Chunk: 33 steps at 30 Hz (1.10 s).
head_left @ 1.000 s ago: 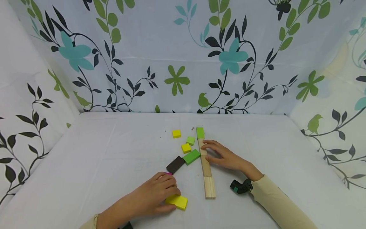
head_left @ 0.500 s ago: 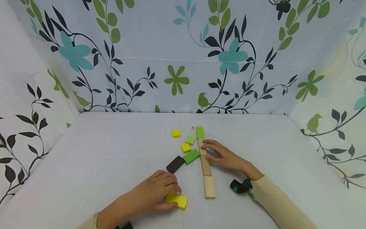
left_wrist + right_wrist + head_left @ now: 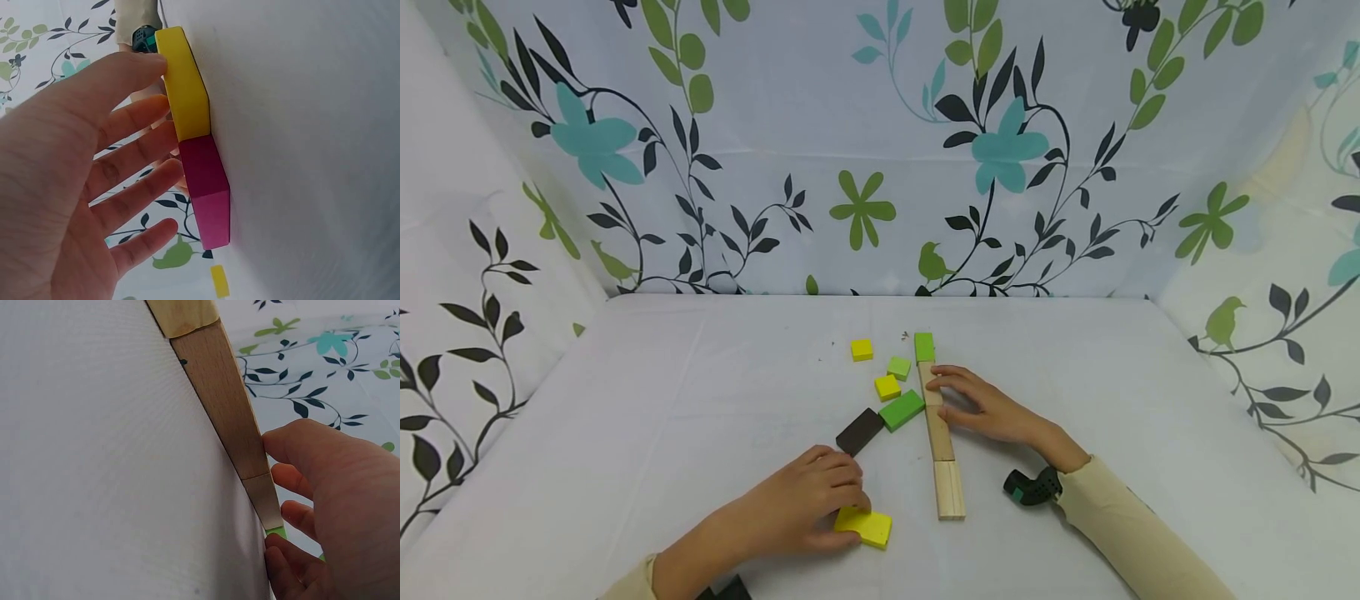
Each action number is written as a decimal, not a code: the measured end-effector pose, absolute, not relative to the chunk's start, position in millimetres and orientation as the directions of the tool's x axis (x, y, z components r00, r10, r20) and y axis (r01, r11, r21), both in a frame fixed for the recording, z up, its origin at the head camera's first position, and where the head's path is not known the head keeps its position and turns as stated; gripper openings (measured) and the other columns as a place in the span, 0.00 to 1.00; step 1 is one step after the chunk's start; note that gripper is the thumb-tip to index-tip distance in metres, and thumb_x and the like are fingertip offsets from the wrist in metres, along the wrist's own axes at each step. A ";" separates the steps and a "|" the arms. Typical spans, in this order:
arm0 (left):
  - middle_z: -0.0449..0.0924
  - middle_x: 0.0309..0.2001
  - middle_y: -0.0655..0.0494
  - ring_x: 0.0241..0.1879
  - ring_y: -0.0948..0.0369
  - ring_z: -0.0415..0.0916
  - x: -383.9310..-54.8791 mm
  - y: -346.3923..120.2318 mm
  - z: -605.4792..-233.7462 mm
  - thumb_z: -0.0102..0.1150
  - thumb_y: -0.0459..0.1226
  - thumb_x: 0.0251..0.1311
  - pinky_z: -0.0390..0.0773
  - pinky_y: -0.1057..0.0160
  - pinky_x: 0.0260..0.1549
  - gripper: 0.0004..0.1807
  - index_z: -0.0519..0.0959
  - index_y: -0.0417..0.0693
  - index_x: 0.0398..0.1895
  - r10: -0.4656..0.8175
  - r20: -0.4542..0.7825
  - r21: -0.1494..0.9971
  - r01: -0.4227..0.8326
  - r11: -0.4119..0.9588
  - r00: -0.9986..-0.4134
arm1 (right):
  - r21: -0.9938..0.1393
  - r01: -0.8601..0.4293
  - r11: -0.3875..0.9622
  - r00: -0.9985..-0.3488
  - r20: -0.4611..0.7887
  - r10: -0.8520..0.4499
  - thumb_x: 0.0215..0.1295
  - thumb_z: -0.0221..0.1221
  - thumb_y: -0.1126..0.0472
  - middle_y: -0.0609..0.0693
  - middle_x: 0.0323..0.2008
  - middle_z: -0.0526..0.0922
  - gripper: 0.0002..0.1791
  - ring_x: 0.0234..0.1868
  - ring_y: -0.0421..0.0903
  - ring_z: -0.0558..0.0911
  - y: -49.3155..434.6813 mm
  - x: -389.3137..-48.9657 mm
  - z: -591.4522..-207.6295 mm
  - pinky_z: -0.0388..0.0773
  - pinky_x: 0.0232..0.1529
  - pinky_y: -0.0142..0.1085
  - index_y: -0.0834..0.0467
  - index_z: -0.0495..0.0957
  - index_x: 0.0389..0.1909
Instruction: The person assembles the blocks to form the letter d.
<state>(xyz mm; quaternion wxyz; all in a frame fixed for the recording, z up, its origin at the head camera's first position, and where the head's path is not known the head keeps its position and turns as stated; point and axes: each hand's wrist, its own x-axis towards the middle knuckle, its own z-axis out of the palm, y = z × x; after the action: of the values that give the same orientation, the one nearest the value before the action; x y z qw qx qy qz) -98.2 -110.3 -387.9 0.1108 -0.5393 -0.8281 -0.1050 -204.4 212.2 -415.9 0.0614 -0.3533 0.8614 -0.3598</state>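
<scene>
Left hand (image 3: 801, 508) and right hand (image 3: 988, 414) are held loosely wide. By the right, a wooden row (image 3: 939, 433) is touched, pointed toward the far edge of the surface (image 3: 700, 375); by the left, well short of that edge, a yellow block (image 3: 872, 528), abutted by a magenta block (image 3: 208, 187).

The left hand (image 3: 808, 504) sits well short of the table's (image 3: 700, 392) far edge, fingers (image 3: 140, 192) relaxed. The right hand (image 3: 988, 408) lies nearer, loosely spread.
</scene>
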 end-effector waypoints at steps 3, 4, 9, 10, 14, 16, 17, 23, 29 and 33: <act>0.76 0.36 0.68 0.46 0.65 0.72 -98.3 -109.7 -388.8 0.65 0.51 0.58 0.72 0.60 0.53 0.11 0.80 0.58 0.39 0.872 0.285 0.053 0.915 0.400 -0.398 | -0.665 -0.560 0.494 -0.746 0.144 -0.651 0.69 0.58 0.56 0.56 0.72 0.61 0.23 0.74 0.57 0.57 212.1 -204.4 -415.9 0.55 0.70 0.58 0.56 0.72 0.63; 0.76 0.36 0.68 0.46 0.65 0.72 -98.3 -109.6 -388.9 0.64 0.51 0.59 0.72 0.60 0.54 0.11 0.80 0.58 0.39 0.873 0.284 0.049 0.915 0.400 -0.397 | -0.665 -0.560 0.494 -0.746 0.144 -0.650 0.69 0.58 0.57 0.56 0.72 0.61 0.22 0.74 0.57 0.57 212.1 -204.3 -416.0 0.55 0.70 0.58 0.56 0.72 0.63; 0.77 0.39 0.68 0.45 0.66 0.72 -98.9 -109.6 -388.0 0.62 0.52 0.61 0.73 0.61 0.53 0.12 0.80 0.57 0.40 0.860 0.319 0.071 0.914 0.399 -0.399 | -0.664 -0.561 0.493 -0.747 0.150 -0.648 0.69 0.58 0.57 0.56 0.72 0.61 0.22 0.73 0.57 0.58 212.5 -204.0 -416.7 0.55 0.70 0.58 0.56 0.72 0.62; 0.77 0.40 0.67 0.45 0.66 0.72 -99.4 -109.8 -387.4 0.62 0.52 0.62 0.73 0.61 0.53 0.12 0.80 0.57 0.40 0.852 0.327 0.092 0.911 0.402 -0.409 | -0.664 -0.562 0.493 -0.746 0.150 -0.648 0.69 0.58 0.57 0.56 0.72 0.61 0.22 0.73 0.57 0.58 212.5 -204.1 -416.8 0.55 0.70 0.58 0.56 0.72 0.62; 0.78 0.43 0.66 0.47 0.66 0.73 -103.4 -112.2 -385.2 0.59 0.51 0.64 0.74 0.60 0.54 0.13 0.81 0.56 0.44 0.815 0.331 0.191 0.880 0.435 -0.475 | -0.663 -0.562 0.495 -0.746 0.147 -0.649 0.69 0.58 0.57 0.56 0.72 0.61 0.22 0.73 0.57 0.58 212.0 -203.8 -415.8 0.55 0.70 0.58 0.56 0.72 0.63; 0.78 0.44 0.65 0.48 0.65 0.73 -107.0 -114.2 -384.6 0.61 0.50 0.64 0.75 0.59 0.54 0.13 0.81 0.56 0.45 0.797 0.328 0.218 0.861 0.459 -0.508 | -0.662 -0.562 0.496 -0.746 0.146 -0.650 0.69 0.58 0.56 0.56 0.72 0.61 0.22 0.73 0.57 0.58 211.7 -203.6 -415.1 0.55 0.70 0.57 0.56 0.72 0.63; 0.78 0.45 0.65 0.49 0.65 0.73 -109.1 -115.1 -384.2 0.62 0.49 0.63 0.75 0.58 0.54 0.13 0.82 0.56 0.46 0.787 0.325 0.230 0.851 0.472 -0.524 | -0.663 -0.562 0.495 -0.746 0.147 -0.650 0.69 0.58 0.56 0.56 0.72 0.61 0.22 0.73 0.57 0.58 211.6 -203.3 -414.7 0.55 0.70 0.57 0.56 0.72 0.63; 0.79 0.45 0.65 0.49 0.64 0.74 -127.0 -121.1 -382.7 0.65 0.45 0.60 0.77 0.58 0.52 0.13 0.82 0.55 0.47 0.732 0.319 0.291 0.797 0.529 -0.602 | -0.669 -0.560 0.488 -0.745 0.149 -0.650 0.69 0.58 0.57 0.56 0.72 0.61 0.22 0.74 0.57 0.57 212.6 -203.5 -415.1 0.55 0.70 0.57 0.56 0.72 0.63; 0.80 0.46 0.63 0.50 0.63 0.75 -152.4 -129.2 -385.1 0.63 0.41 0.62 0.76 0.56 0.52 0.11 0.82 0.52 0.47 0.698 0.364 0.299 0.787 0.540 -0.617 | -0.662 -0.563 0.495 -0.745 0.147 -0.651 0.70 0.58 0.56 0.55 0.72 0.61 0.22 0.73 0.56 0.58 212.7 -205.1 -418.4 0.55 0.69 0.58 0.55 0.71 0.63; 0.80 0.47 0.61 0.51 0.60 0.76 -167.1 -132.1 -386.1 0.63 0.39 0.62 0.76 0.53 0.54 0.12 0.82 0.50 0.48 0.675 0.356 0.331 0.762 0.556 -0.647 | -0.665 -0.563 0.492 -0.745 0.149 -0.650 0.70 0.58 0.55 0.55 0.72 0.61 0.22 0.73 0.56 0.58 213.0 -205.2 -418.1 0.56 0.69 0.58 0.54 0.71 0.63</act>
<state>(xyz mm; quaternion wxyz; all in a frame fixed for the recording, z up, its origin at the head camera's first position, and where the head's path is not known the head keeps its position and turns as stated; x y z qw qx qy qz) -167.1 -132.1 -386.1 0.0941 -0.4098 -0.8770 -0.2327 -205.2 213.0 -418.1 0.0606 -0.3519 0.8616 -0.3609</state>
